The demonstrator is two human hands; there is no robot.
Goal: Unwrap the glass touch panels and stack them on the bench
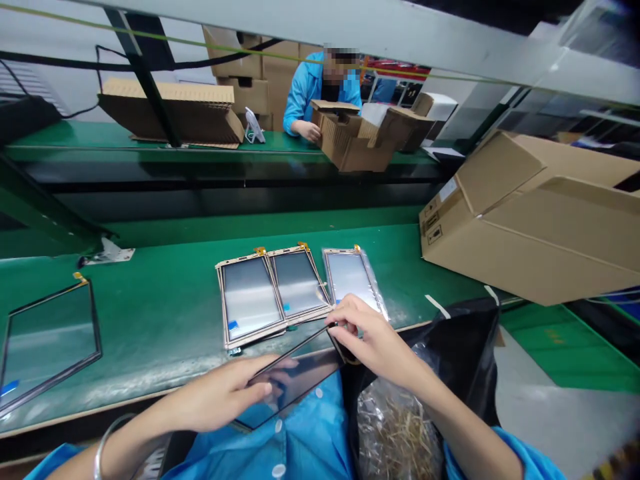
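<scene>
A dark-framed glass touch panel [305, 383] is tilted in front of my chest, over the table's near edge. My left hand [237, 393] grips its left side, with the thumb on the near face and fingers showing through the glass. With fingertips pinched together, my right hand [363, 330] holds the panel's upper right corner. Just beyond lie two side-by-side stacks of similar panels, a left stack [253, 293] and a middle stack [299, 281], with orange flex tails at their far edges. To their right is a panel in clear film [353, 277].
A lone panel [53, 340] lies at far left on the green table [160, 307]. A large cardboard box [530, 213] stands at right. A black bag [470, 340] with strips inside hangs by my right arm. Across the bench, a person [305, 93] handles an open carton [357, 140].
</scene>
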